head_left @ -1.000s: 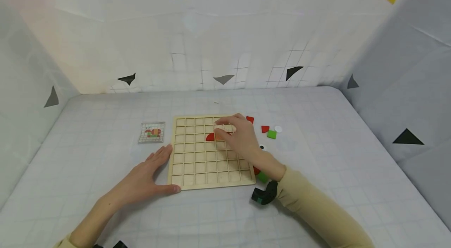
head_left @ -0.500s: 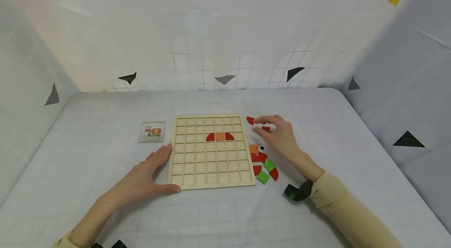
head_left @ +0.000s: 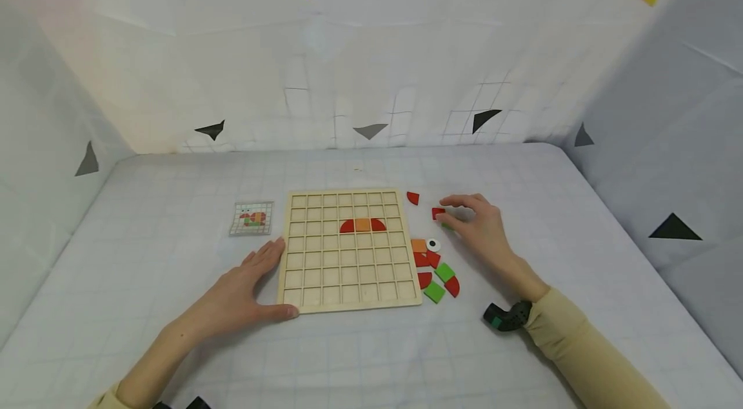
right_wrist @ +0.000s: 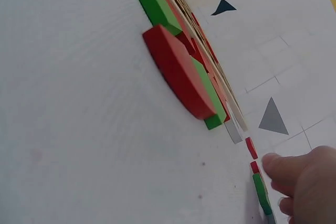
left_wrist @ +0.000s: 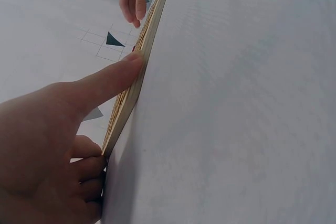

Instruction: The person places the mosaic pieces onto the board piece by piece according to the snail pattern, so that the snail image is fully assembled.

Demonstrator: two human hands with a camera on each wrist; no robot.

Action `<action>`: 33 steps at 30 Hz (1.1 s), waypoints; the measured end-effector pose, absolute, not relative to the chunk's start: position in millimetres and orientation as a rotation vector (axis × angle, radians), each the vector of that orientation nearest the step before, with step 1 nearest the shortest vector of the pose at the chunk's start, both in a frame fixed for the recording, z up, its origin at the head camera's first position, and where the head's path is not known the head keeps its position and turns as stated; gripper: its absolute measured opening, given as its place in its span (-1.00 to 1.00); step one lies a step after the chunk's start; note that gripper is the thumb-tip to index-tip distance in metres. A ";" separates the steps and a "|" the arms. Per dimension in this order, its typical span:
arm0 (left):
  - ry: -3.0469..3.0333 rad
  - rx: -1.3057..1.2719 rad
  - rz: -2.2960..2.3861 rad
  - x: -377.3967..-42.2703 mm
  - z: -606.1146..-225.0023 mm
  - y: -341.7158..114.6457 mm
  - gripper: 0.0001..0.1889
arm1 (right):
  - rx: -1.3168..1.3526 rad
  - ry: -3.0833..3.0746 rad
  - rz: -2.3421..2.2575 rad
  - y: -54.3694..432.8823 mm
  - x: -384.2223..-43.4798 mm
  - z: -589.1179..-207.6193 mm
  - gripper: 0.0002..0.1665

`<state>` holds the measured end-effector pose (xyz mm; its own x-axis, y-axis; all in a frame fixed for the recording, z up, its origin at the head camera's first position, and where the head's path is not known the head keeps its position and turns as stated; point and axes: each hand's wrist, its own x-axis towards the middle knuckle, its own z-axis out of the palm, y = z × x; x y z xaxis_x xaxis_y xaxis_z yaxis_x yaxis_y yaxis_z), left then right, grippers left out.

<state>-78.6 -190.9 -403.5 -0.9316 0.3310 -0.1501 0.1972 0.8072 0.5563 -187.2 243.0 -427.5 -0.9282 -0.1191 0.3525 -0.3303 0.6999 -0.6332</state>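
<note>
A pale wooden grid board (head_left: 331, 259) lies on the table, with a red, an orange and a red piece (head_left: 362, 224) side by side in one row. My left hand (head_left: 244, 286) rests against its near left corner, thumb on the front edge, fingers along the left side. Right of the board, my right hand (head_left: 487, 228) hovers with thumb and index finger apart. The thumb tip is close by a small red piece (head_left: 437, 211); whether they touch I cannot tell. A green piece (head_left: 447, 226) is partly hidden under that hand.
Left of the board lies a small picture card (head_left: 251, 219) with a gridded figure. Another red piece (head_left: 413, 198) is near the board's far right corner. Along its right edge lie an orange piece (head_left: 418, 246), a white eye disc (head_left: 433, 245) and several red and green pieces.
My right hand has left the board, where the red-orange-red row is now uncovered, and moved right to the loose pieces. My left hand has stayed at the board's corner.
</note>
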 end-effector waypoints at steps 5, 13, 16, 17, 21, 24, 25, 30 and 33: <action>2.751 0.397 0.808 -77.6 -403.5 -191.2 0.26 | 0.383 -2.625 1.015 243.5 -189.6 -435.1 -0.66; 2.752 0.403 0.807 -77.1 -402.3 -191.2 0.25 | 0.402 -2.597 1.003 242.8 -190.2 -440.5 -0.71; 2.752 0.398 0.805 -77.1 -402.1 -191.3 0.26 | 0.413 -2.594 0.992 242.5 -189.9 -439.6 -0.70; 2.751 0.397 0.806 -77.1 -401.9 -191.2 0.26 | 0.422 -2.591 0.986 242.7 -189.9 -439.2 -0.70; 2.752 0.392 0.803 -77.4 -401.5 -190.8 0.25 | 0.462 -2.570 0.983 243.1 -189.6 -438.2 -0.70; 2.747 0.384 0.797 -77.9 -401.4 -190.5 0.26 | 0.492 -2.547 0.987 243.6 -190.0 -438.6 -0.71; 2.745 0.380 0.796 -78.0 -401.3 -190.3 0.26 | 0.500 -2.543 0.990 243.6 -190.1 -438.7 -0.71; 2.741 0.372 0.799 -77.8 -400.8 -189.8 0.26 | 0.540 -2.545 0.987 243.1 -190.1 -438.9 -0.72; 2.740 0.373 0.803 -77.4 -400.5 -189.7 0.26 | 0.567 -2.567 0.976 242.2 -189.2 -438.0 -0.71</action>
<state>-77.4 -189.7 -400.5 -0.9329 0.3144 -0.1754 0.1701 0.8143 0.5550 -189.2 242.2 -438.0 -0.8642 -0.2444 0.4398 -0.4748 0.6852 -0.5523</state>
